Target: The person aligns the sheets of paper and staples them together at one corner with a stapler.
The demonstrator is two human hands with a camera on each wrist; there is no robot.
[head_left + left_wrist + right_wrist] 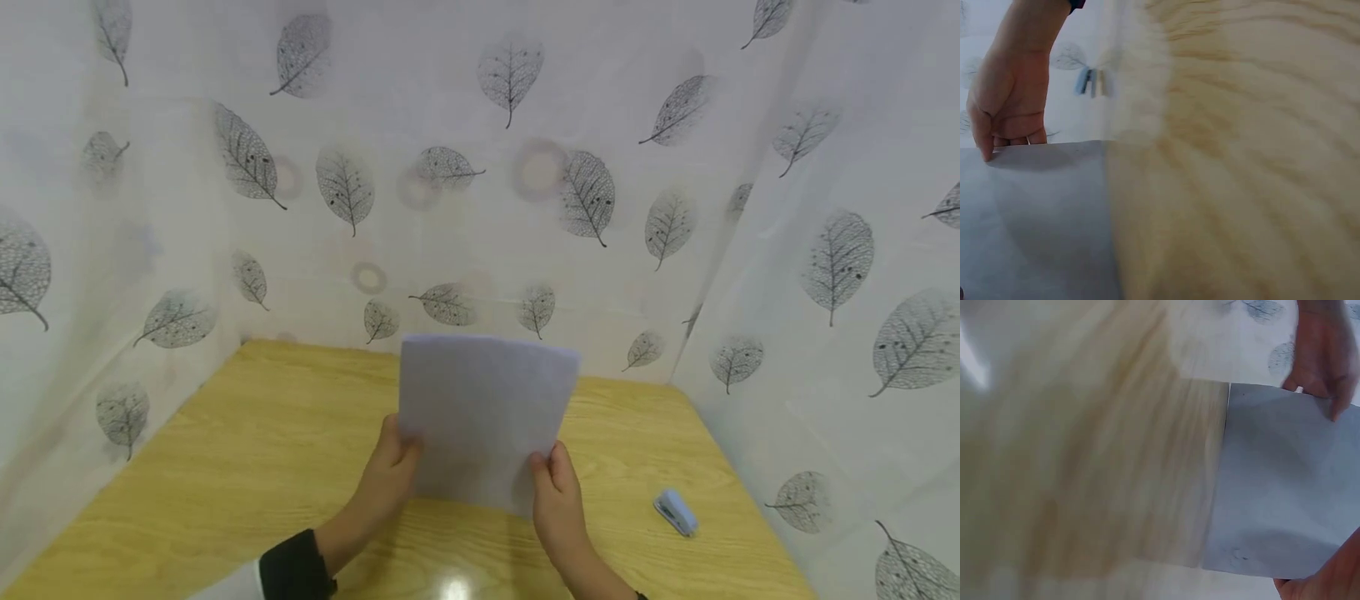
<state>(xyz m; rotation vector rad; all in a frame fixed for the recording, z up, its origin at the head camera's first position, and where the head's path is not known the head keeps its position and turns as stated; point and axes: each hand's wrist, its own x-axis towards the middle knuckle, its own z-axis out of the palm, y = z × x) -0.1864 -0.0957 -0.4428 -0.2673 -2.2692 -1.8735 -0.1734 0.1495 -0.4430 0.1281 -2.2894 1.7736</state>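
Observation:
White paper (483, 412) is held up above the table between both hands, tilted so that its broad face shows; I cannot tell whether it is one sheet or several. My left hand (392, 467) grips its left edge, thumb on the near face and fingers behind. On the opposite edge, lower down, my right hand (558, 504) pinches the paper with the thumb in front. The left wrist view shows the right hand (1013, 94) at the paper's far edge. In the right wrist view the left hand (1325, 356) holds the far edge, with the right hand (1332, 572) at the lower corner.
A light blue stapler (677, 512) lies on the right side of the yellow wood-grain table (262, 450). Behind and on both sides of the table hang white sheets with a grey leaf print (510, 75).

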